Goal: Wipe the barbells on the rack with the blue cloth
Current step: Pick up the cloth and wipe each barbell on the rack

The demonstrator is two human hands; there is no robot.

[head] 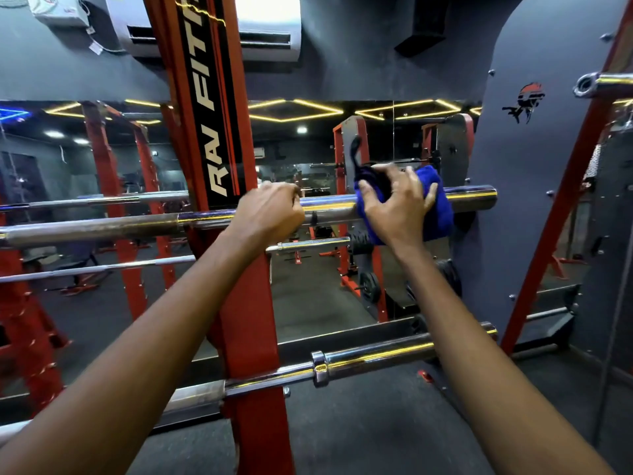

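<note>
A chrome barbell [144, 226] lies across the red rack upright [246, 303] at chest height. My left hand [270, 210] grips its shaft just right of the upright. A blue cloth [435, 207] is draped over the barbell's right sleeve, and my right hand [394, 207] holds it against the bar with fingers spread and curled round it. Beyond the cloth the sleeve's end [479, 195] sticks out. A second barbell [370, 359] lies on the rack lower down, below both forearms.
A wall mirror [308, 149] behind the rack reflects bars, red frames and ceiling lights. A dark panel [520, 200] with a logo stands at the right, beside another red frame [561, 214] and a bar end [589, 84] at the top right. The floor [376, 433] is dark rubber.
</note>
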